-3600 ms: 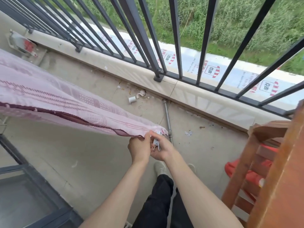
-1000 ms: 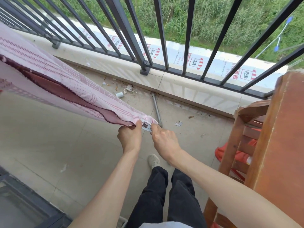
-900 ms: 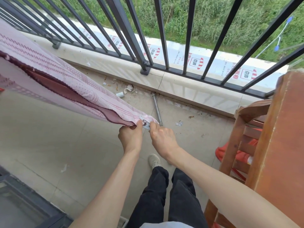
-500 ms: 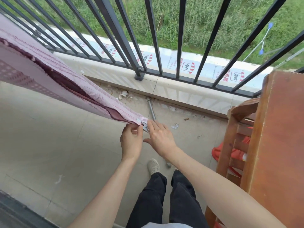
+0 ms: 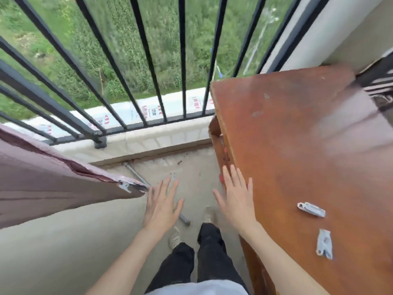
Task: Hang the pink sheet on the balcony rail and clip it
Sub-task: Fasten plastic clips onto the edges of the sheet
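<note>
Pink sheet [image 5: 42,184] stretches in from the left edge of our view, taut and raised above the floor, its near corner ending just left of our left hand [image 5: 160,204]. A small metal clip [image 5: 129,185] is clamped on that corner. We cannot see what the sheet's far end is fastened to.

Nearest to us, our black trousers [image 5: 191,260] and pale shoes [image 5: 175,237] stand on a bare grey concrete floor [image 5: 63,241]. Both our hands hover above it, palms down, fingers spread wide and holding nothing. The left hand is just beside the clipped corner, not touching it. Our right hand [image 5: 236,199] hangs at the near edge of a worn reddish-brown wooden table [image 5: 297,145] that fills the right side; we cannot tell whether it touches the wood.

On the table top lie two more metal clips [image 5: 311,209], apart from each other and well clear of our hand. The second one [image 5: 324,243] lies nearer to us.

Further out, a grey metal pipe [image 5: 136,174] lies on the floor, running from near our feet toward a low pale stone kerb [image 5: 153,139]. Black railing bars [image 5: 182,60] rise from the kerb. Through them we see a white printed strip below and green vegetation beyond. The picture is somewhat blurred.
</note>
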